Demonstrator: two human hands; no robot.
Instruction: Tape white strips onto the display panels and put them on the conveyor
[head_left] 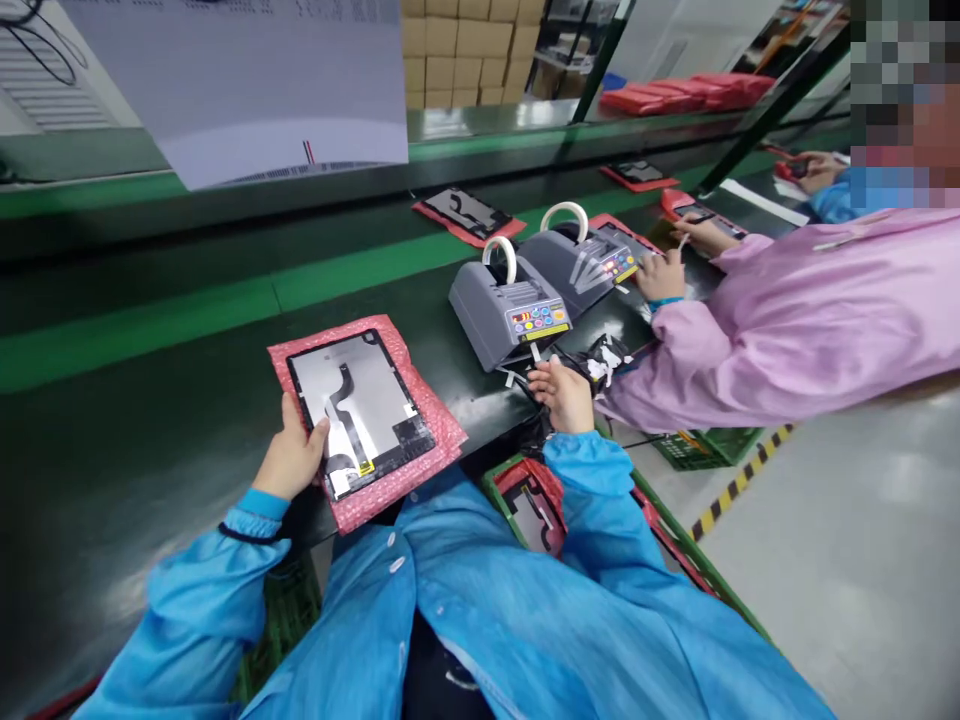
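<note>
Holding the screen (379,400) by its left side in the nearer left hand (289,455), long way outward, at the table (476,405) edge; with right hand (564,398) half-curled at tape (535,352), cannot tell if gripping.

Beside the left fingers (289,412): silver-grey panel (379,390), black border, black ribbon strip (348,428); below, pinkish-red bubble wrap (444,434), dimpled pattern. Beyond the right fingers (543,380): grey tape dispenser (478,312), white roll (512,260), multicoloured buttons (538,320). Right of them: scraps (609,358), apparently white, blurred; lilac-pink co-worker's sleeve (694,345). Behind both: blue cuffs (585,460).
</note>
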